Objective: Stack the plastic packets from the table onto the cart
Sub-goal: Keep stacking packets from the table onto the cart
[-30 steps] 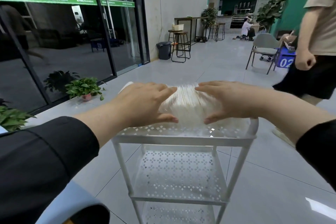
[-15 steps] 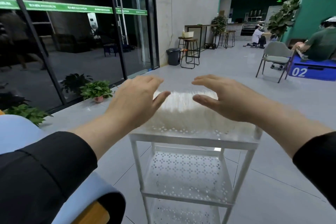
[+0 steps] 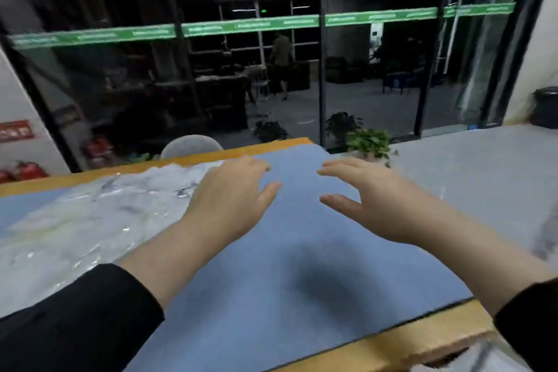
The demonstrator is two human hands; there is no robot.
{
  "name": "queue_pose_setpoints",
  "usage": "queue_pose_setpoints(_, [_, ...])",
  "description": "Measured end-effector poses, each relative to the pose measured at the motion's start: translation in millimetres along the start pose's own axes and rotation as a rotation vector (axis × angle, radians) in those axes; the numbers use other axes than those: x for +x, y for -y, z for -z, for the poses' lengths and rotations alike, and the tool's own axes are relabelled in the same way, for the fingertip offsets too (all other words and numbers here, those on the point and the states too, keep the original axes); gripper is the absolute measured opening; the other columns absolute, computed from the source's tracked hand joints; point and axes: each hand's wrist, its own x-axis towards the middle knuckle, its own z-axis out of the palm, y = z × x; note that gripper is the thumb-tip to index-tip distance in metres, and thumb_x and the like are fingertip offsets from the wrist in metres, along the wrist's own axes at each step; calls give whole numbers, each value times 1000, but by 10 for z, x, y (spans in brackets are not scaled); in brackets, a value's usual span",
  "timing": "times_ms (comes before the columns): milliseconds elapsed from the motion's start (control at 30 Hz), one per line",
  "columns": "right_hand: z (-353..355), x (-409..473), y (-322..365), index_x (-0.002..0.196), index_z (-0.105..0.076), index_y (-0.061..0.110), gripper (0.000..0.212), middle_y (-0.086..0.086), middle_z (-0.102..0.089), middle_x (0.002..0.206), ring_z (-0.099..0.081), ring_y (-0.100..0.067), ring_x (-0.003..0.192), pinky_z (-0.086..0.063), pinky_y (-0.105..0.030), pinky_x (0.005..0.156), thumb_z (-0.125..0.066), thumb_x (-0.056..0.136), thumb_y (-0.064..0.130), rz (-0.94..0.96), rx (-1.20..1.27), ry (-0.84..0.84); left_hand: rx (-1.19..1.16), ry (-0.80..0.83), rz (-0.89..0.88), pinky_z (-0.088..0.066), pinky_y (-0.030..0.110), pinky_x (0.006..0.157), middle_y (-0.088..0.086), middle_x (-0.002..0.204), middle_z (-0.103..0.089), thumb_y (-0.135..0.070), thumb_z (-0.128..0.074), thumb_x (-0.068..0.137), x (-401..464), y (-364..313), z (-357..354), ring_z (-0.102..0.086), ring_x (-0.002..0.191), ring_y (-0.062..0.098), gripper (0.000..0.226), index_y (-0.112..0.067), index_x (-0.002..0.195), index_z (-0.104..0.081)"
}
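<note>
A heap of clear plastic packets [image 3: 90, 220] lies on the left part of the table [image 3: 392, 344], over its blue mat [image 3: 287, 251]. My left hand [image 3: 229, 199] hovers at the heap's right edge, fingers spread and empty. About a hand's width to its right, my right hand [image 3: 371, 199] floats above the bare mat, also spread and holding nothing. The cart is out of view, except perhaps a pale blur at the bottom right corner.
The table has a wooden rim along its far and right edges. Beyond it stand a grey chair back [image 3: 190, 146], a potted plant [image 3: 371, 142] on the floor and a dark glass wall [image 3: 271, 69]. Grey tiled floor [image 3: 483, 175] lies to the right.
My view has swung left from the cart to the table. Both hands have let go of the packets on the cart's top shelf and now hover empty over the table.
</note>
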Motion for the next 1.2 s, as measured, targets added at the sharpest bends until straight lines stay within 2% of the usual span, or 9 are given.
queue_pose_setpoints(367, [-1476,1408,1863,149,-40,37,56,17,-35,158,-40,-13,141,-34,-32,105,-51,98,58,71,199,226,16,131,458,-41,38,104,-8,145,-52,-51,-40,103,-1098,2009,155,-51,129,20,44,-32,142,-50])
queue_pose_setpoints(533, [-2019,1580,1982,150,-39,31,65,5,-41,156,-45,-22,136,-36,-34,98,-50,95,62,-163,235,212,-114,263,472,-34,36,113,-9,156,-42,-63,-40,100,-1123,2280,-75,-40,141,17,58,-34,150,-41])
queue_pose_setpoints(633, [-2083,1580,1935,149,-39,34,64,3,-48,151,-48,-25,134,-36,-35,99,-49,93,66,-186,179,273,-122,415,404,-13,36,125,-8,169,-13,-68,-42,97,-1128,2385,-119,-13,155,12,73,-36,159,-23])
queue_pose_setpoints(733, [-2039,1566,1971,147,-39,41,71,11,-55,141,-64,-18,103,-39,-31,88,-48,86,76,-168,170,269,-144,472,392,1,37,124,-10,170,3,-67,-45,96,-1150,2433,-135,3,156,11,81,-37,161,-8])
queue_pose_setpoints(800, [-1992,1505,2050,146,-39,44,75,18,-55,134,-59,-7,79,-41,-30,85,-48,81,80,-109,178,282,-117,435,402,3,46,126,-5,171,6,-70,-45,95,-1158,2456,-215,8,156,13,85,-35,161,-5])
queue_pose_setpoints(933, [-1980,1383,2164,148,-36,46,78,23,-51,135,-53,-6,117,-35,-27,89,-56,80,77,-46,208,329,-89,406,476,-11,45,124,1,169,-8,-67,-47,95,-1145,2473,-265,-7,156,19,83,-31,161,-11])
queue_pose_setpoints(1067, [-2051,1434,2122,144,-45,43,63,23,-53,128,-50,-5,110,-34,-26,87,-57,88,68,-51,226,271,-81,349,511,-39,36,108,2,148,-48,-44,-48,102,-1152,2487,-189,-44,136,23,51,-23,147,-39])
queue_pose_setpoints(1133, [-2073,1462,2085,140,-51,40,53,18,-54,121,-52,-8,110,-35,-26,87,-56,92,61,-60,259,217,-93,289,552,-49,37,90,5,117,-63,-31,-46,101,-1152,2515,-179,-58,112,31,27,-19,124,-53])
queue_pose_setpoints(1200, [-2096,1493,2052,139,-54,38,46,12,-51,120,-51,-11,109,-36,-27,87,-56,96,54,-56,273,150,-74,231,540,-47,36,72,2,86,-59,-22,-44,98,-1151,2547,-194,-57,90,31,12,-16,92,-52])
